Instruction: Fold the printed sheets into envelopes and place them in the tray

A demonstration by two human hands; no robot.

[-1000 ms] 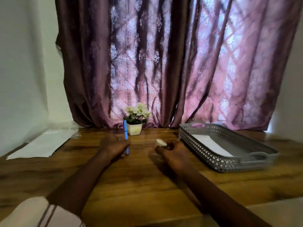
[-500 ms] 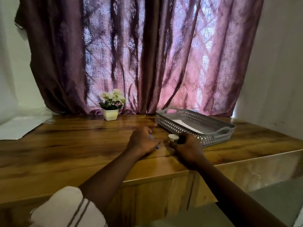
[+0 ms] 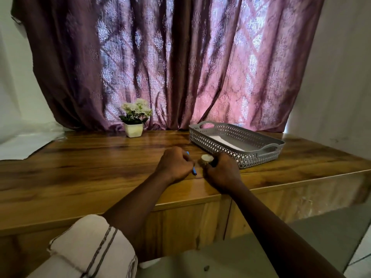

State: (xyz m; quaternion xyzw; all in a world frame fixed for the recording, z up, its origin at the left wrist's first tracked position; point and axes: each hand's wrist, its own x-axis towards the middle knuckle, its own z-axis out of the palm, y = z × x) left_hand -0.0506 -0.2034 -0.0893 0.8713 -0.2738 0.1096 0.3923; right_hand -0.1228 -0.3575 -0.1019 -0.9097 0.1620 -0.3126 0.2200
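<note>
Grey tray (image 3: 210, 141) with white sheet (image 3: 226, 141) just right of the hands (image 3: 222, 171)

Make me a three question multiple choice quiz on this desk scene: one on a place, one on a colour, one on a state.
1. Where does the flower pot stand?
A. On the table by the curtain, left of the tray
B. Inside the tray
C. On the floor

2. What colour is the pen that the left hand holds?
A. Red
B. Green
C. Blue

3. What state is the tray in?
A. Upside down
B. Upright, with white paper lying in it
C. Stacked on a second tray

Answers:
1 A: the pot sits at the table's back edge, apart from the tray.
2 C: blue ends stick out on both sides of the fist.
3 B: the open top shows paper on its floor.
</note>
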